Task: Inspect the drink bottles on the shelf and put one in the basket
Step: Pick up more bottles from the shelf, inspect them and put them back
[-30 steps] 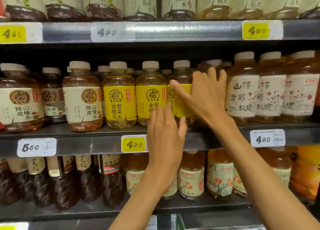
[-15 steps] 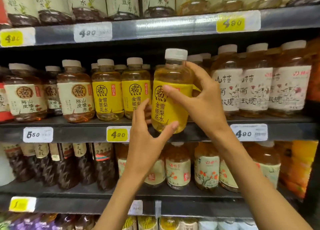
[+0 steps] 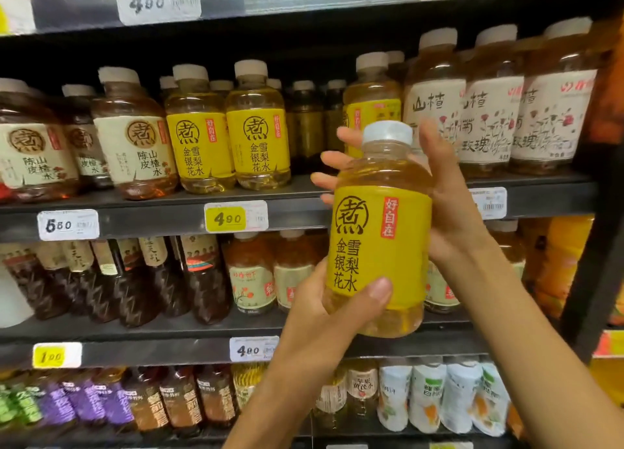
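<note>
Head view: yellow-labelled bottle [image 3: 380,232] off the shelf [image 3: 169,217], held upright in front of it, label facing the camera. Left hand [image 3: 324,317] curled round the lower body, thumb across the bottom edge of the label. Right hand [image 3: 439,192] wrapped behind the shoulder and upper label, fingertips [image 3: 329,160] showing past the left side.

Likely step: inspection. Best done by keeping the left hand low as the support and turning the bottle with the right, so each face of the label comes round without either thumb covering the print. Worth holding it clear of the two matching bottles [image 3: 229,144] standing on the shelf, to avoid knocking them. Liquid load probably heavy and the plastic smooth, so a firm hold before letting one hand go. Basket not in sight; needs finding before lowering.
</note>
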The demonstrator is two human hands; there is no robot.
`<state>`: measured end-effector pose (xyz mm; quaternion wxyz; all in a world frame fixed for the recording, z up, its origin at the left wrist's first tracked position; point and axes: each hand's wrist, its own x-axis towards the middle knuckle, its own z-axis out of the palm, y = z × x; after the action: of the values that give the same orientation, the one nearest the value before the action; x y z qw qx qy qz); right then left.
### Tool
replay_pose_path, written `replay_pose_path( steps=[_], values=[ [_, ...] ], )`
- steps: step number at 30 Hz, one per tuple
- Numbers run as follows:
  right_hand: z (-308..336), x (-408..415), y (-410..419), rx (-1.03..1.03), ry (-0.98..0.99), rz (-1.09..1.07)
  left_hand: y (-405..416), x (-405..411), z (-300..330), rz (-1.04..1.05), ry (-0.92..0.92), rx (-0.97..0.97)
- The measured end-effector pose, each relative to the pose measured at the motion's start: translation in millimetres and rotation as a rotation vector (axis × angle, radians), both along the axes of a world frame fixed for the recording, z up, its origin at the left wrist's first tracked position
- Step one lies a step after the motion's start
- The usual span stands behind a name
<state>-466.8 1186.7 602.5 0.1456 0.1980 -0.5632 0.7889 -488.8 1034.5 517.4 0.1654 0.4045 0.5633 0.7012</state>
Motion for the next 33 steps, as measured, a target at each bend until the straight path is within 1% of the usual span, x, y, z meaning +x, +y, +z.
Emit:
replay_pose_path(
  steps=[1, 4, 6, 7, 10, 12, 14, 16, 17, 20, 21, 23, 26, 28, 30, 33],
  values=[
    [-1, -1, -2, -0.016, -0.019, 0.016, 1, 2, -5, -0.014, -0.034, -0.012],
    [-3, -4, -2, -0.045, -0.078, -0.106, 2, 2, -9, -0.031, -0.095, -0.035],
    [-5, -3, -2, -0.045, -0.087, -0.139, 1, 0, -10, -0.030, -0.062, -0.058],
    [-5, -3, -3, 0.001, -0.075, -0.167, 0, 0, -8, -0.016, -0.035, -0.060],
    [-9, 1, -9, 0.202, -0.046, -0.370, 2, 1, -10, 0.056, 0.006, -0.054],
    [-10, 4, -18, 0.238, -0.070, -0.467, 3, 1, -15, 0.084, -0.019, -0.066],
    [-11, 6, -21, 0.274, -0.103, -0.493, 1, -2, -19, 0.050, -0.092, -0.067],
    [-8, 10, -18, 0.328, -0.146, -0.427, -4, -4, -19, -0.035, -0.188, -0.023],
    [-7, 11, -16, 0.316, -0.171, -0.362, -6, -4, -18, -0.100, -0.258, 0.020],
    [-8, 10, -10, 0.072, -0.242, -0.157, -10, -5, -12, -0.416, -0.521, 0.156],
    [-9, 8, -9, 0.007, -0.256, -0.118, -11, -4, -10, -0.500, -0.570, 0.166],
    [-12, 3, -10, -0.061, -0.245, -0.058, -11, -2, -10, -0.598, -0.604, 0.136],
    [-15, 2, -12, -0.061, -0.146, -0.040, -10, -2, -21, -0.598, -0.517, 0.051],
    [-12, 5, -10, -0.035, -0.097, -0.090, -12, -8, -22, -0.509, -0.457, -0.018],
    [-9, 8, -10, 0.052, -0.076, -0.197, -16, -16, -19, -0.348, -0.360, -0.077],
    [-5, 11, -14, 0.203, -0.075, -0.411, -14, -16, -17, -0.254, -0.160, -0.135]
  ],
)
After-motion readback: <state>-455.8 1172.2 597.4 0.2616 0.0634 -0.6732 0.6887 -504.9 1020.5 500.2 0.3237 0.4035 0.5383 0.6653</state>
